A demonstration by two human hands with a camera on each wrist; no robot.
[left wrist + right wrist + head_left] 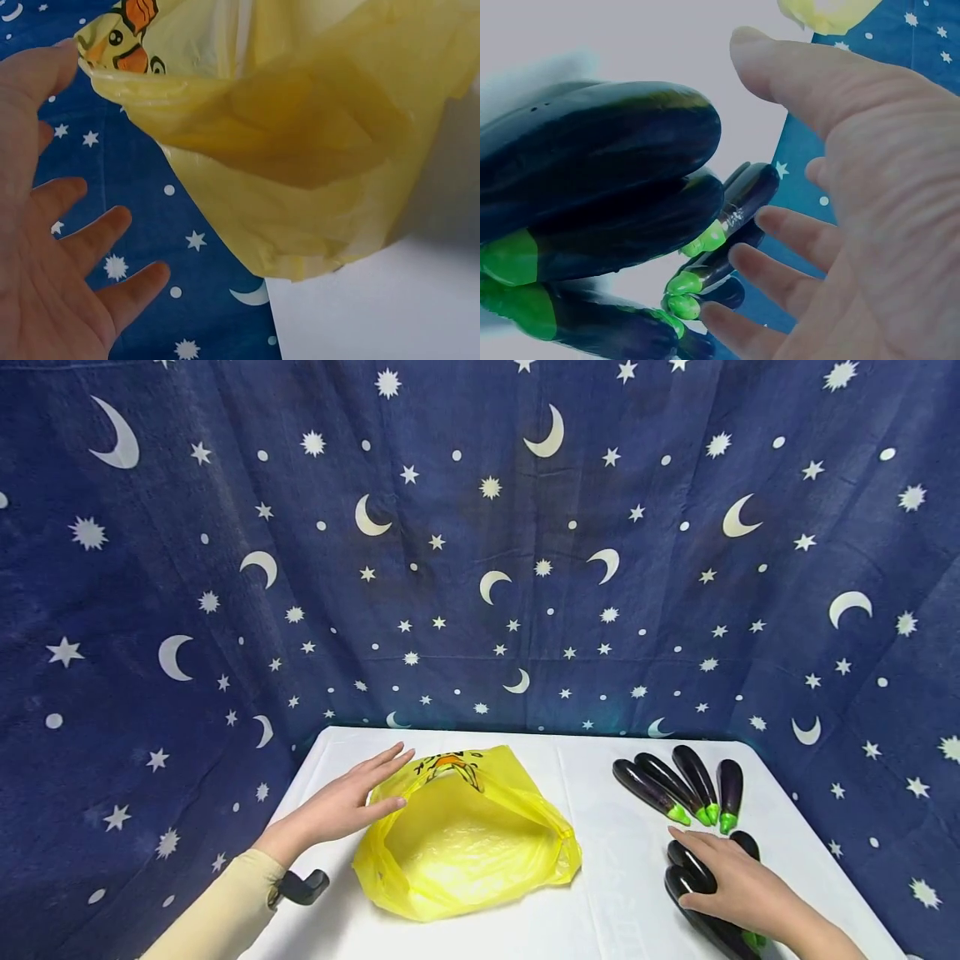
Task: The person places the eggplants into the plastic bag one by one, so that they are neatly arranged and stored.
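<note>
A yellow plastic bag point(480, 852) lies on the white table, its wide mouth facing me and a cartoon print on its far side. My left hand point(345, 802) is at the bag's left edge with fingers spread; in the left wrist view the thumb is right at the printed rim point(120, 79). On the right, my right hand point(738, 881) hovers over the near group of dark purple eggplants point(712, 927), palm down with fingers extended. In the right wrist view, the thumb and fingers stand apart from the nearest eggplant point(600, 150), curled round nothing.
Several more eggplants point(660, 785) with bright green stem ends lie in a fan farther back on the table's right side. A dark blue curtain point(480, 543) with moons and stars hangs behind the white table point(600, 843) and at both sides. A black strap piece point(303, 887) juts from the left wrist.
</note>
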